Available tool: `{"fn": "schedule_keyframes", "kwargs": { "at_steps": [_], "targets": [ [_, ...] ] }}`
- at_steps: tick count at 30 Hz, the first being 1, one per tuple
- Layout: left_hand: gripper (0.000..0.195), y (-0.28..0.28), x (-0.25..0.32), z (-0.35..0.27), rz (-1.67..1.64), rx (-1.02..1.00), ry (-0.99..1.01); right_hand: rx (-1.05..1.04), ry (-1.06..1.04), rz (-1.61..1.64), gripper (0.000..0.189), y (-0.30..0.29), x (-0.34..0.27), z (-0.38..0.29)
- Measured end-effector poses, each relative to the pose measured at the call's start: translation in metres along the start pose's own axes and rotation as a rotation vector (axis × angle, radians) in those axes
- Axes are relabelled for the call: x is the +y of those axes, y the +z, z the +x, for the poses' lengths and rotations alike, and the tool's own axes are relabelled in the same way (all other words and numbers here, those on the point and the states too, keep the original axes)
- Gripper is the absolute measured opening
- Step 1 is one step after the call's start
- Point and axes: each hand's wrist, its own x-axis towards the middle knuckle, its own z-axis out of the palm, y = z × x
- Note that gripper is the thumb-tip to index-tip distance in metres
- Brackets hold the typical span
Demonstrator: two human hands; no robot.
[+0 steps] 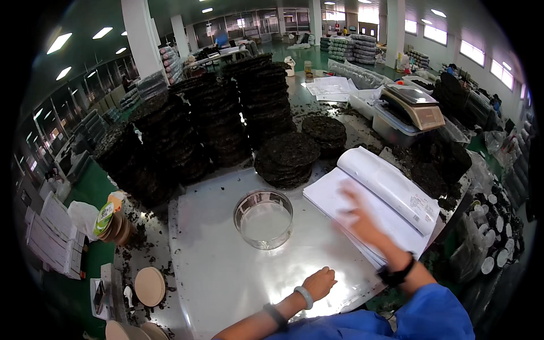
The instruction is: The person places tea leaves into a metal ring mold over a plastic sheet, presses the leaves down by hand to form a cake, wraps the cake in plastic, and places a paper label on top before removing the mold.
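My right hand (357, 214), blurred by motion, is over the stack of white paper sheets (323, 193), whose top sheets are curled back into a roll (382, 187). Whether it touches the paper cannot be told. My left hand (319, 284), fingers curled, is above the shiny metal work surface (221, 280); its palm side is hidden. A clear round ring mould (263, 244) stands on that surface, left of the paper. Just behind it is a short stack of dark, round pressed cakes (287, 155), with a smaller stack (324, 131) to its right.
Tall stacks of dark cakes (204, 114) line the back left. A weighing scale (418, 108) sits on a lidded plastic box (393, 127) at the back right, near a dark crumbly heap (433, 170). Round wooden discs (149, 287) lie at the left among crumbs.
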Motion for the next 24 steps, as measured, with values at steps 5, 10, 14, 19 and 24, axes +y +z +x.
{"fn": "schedule_keyframes", "kwargs": {
  "at_steps": [5,10,14,19,24],
  "targets": [
    [0.026,-0.031,0.060,0.005,0.126,0.067,0.049,-0.632,-0.285,-0.615,0.044,0.126,-0.005,0.037],
    [0.019,-0.028,0.043,-0.007,0.058,0.121,0.033,-0.288,-0.127,-0.077,0.025,0.052,-0.053,0.034],
    [0.041,-0.007,-0.083,-0.001,-0.023,0.132,0.035,-0.307,-0.293,-0.250,0.023,-0.034,-0.067,-0.012],
    [0.040,-0.108,0.010,-0.005,-0.440,0.298,-0.495,-0.317,-0.166,-0.286,0.022,-0.078,-0.045,-0.091],
    [0.035,-0.039,0.056,0.003,0.365,-0.060,-0.195,0.082,-0.025,-0.441,0.019,-0.087,-0.041,-0.081]
  ]
}}
